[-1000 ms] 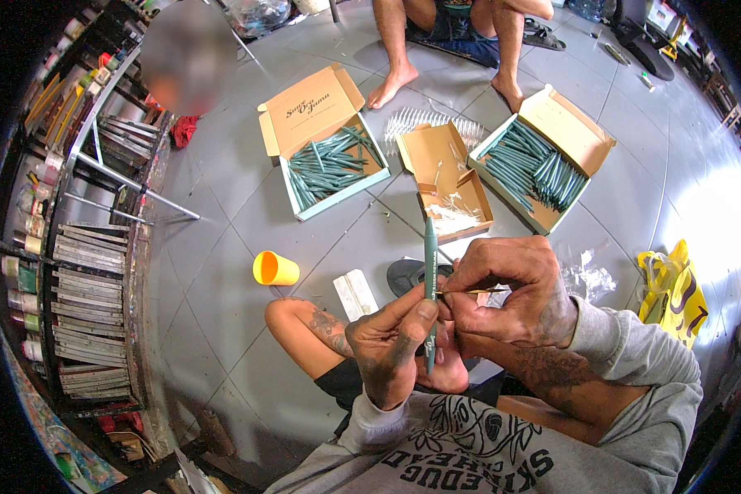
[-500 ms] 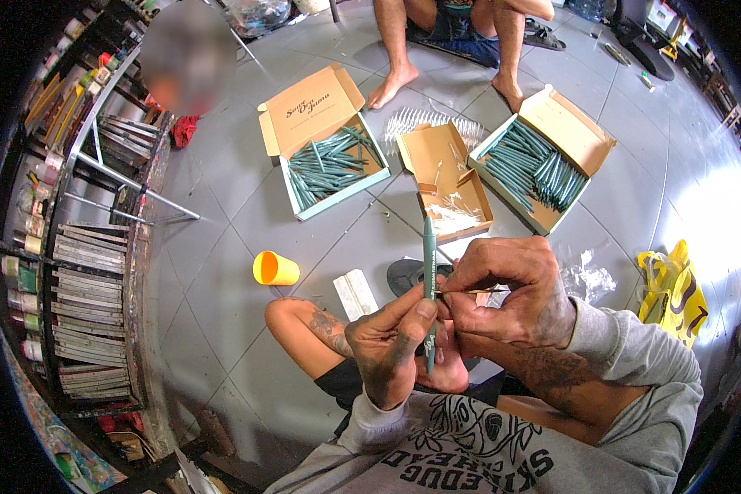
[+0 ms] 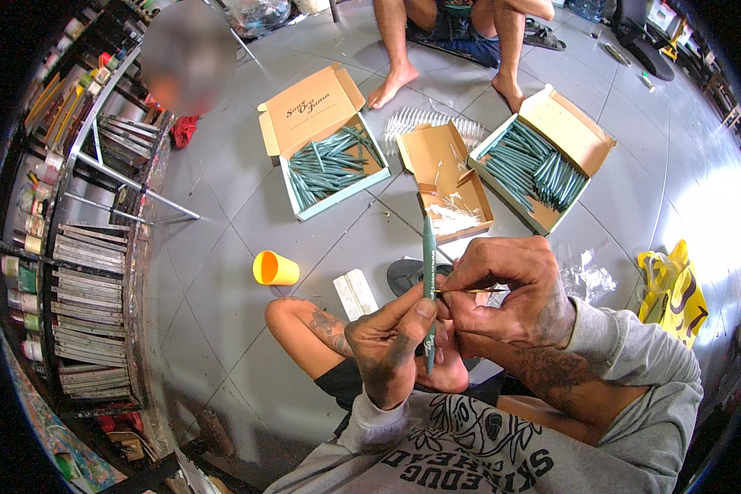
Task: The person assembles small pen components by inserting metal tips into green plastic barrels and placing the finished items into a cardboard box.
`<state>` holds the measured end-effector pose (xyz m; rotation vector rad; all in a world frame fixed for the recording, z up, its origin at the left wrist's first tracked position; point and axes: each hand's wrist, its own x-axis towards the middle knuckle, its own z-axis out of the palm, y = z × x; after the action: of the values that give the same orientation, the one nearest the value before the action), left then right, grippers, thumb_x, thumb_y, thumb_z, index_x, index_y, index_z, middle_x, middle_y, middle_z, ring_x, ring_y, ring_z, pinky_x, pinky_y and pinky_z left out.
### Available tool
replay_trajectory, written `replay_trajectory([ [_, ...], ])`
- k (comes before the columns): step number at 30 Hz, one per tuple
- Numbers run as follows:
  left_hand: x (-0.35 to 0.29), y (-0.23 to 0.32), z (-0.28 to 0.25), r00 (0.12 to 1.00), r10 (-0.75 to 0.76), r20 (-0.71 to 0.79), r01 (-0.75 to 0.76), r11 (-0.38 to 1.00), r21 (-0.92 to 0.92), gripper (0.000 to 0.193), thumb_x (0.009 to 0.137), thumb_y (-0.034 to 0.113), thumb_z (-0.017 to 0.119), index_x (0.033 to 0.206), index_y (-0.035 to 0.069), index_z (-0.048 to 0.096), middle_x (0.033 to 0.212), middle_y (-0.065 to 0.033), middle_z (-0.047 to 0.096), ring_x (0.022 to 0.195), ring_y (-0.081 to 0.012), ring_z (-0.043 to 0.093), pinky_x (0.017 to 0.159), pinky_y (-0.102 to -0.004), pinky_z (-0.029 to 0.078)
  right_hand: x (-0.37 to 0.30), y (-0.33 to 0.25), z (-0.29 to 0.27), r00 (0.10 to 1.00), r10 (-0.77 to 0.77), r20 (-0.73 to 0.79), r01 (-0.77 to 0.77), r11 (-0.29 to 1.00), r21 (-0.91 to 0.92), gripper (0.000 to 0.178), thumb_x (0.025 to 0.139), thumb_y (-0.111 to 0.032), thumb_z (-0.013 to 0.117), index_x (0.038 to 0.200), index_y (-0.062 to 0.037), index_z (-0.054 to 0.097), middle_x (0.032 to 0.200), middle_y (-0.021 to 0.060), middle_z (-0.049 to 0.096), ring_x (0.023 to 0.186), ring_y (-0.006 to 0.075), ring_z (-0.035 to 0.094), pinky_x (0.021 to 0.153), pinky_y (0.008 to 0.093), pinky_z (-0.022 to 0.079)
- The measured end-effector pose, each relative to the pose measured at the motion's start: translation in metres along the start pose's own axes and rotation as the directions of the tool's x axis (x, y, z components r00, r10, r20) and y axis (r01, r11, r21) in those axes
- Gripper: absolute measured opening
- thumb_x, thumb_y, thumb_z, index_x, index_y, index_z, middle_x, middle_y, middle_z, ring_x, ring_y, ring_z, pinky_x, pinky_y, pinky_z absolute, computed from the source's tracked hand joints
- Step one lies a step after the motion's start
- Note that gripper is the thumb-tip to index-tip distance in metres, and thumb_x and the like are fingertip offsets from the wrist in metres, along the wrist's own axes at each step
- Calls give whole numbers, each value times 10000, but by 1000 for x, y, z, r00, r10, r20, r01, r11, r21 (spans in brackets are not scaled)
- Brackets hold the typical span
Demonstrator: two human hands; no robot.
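Upright in front of me is a green pen (image 3: 430, 251) with white print along its barrel. My left hand (image 3: 389, 342) is closed on its lower half, thumb pressed across the barrel. My right hand (image 3: 514, 288) pinches a thin, pointed, gold-and-dark stick (image 3: 490, 290), whose kind I cannot make out. One end of that stick lies close to the pen's side; the fingertips hide whether it touches. Many similar green pens (image 3: 329, 169) lie loose in an open box on the left, and more pens (image 3: 535, 165) fill the open box on the right.
Between the pen boxes, an open brown box (image 3: 428, 160) holds white scraps. A yellow cup (image 3: 275, 269) lies tipped near my knee, beside a white block (image 3: 354, 295). Clear plastic (image 3: 584, 276) and a yellow bag (image 3: 675, 288) are at right. Another person's legs (image 3: 395, 53) are across from me.
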<state>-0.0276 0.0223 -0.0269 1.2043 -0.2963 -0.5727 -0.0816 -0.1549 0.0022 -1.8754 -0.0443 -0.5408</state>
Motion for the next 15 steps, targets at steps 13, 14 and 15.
replay_trajectory([
  [13, 0, 2, 2, 1000, -24, -17, 24, 999, 25, 350, 936, 94, 611, 1227, -99, 635, 1048, -128, 711, 909, -123, 632, 813, -253, 517, -1, 1, 0, 1000, 11, 4, -11, 1000, 10, 86, 747, -105, 736, 778, -49, 680, 690, 77, 652, 600, 200, 653, 557, 317, 505],
  [14, 0, 2, 2, 1000, -25, -13, 25, 999, 19, 351, 935, 95, 614, 1227, -99, 636, 1040, -123, 710, 899, -118, 628, 804, -249, 515, -1, 1, 1, 1000, 26, -3, -26, 999, 24, 86, 748, -105, 736, 780, -48, 680, 693, 78, 654, 603, 201, 656, 560, 317, 507],
  [15, 0, 3, 1, 999, -35, -2, 35, 999, 13, 353, 934, 98, 617, 1226, -99, 636, 1032, -117, 709, 889, -113, 624, 795, -246, 513, -1, 2, 0, 1000, 18, -1, -18, 999, 27, 86, 752, -106, 735, 782, -47, 681, 695, 78, 656, 606, 200, 658, 561, 316, 508],
])
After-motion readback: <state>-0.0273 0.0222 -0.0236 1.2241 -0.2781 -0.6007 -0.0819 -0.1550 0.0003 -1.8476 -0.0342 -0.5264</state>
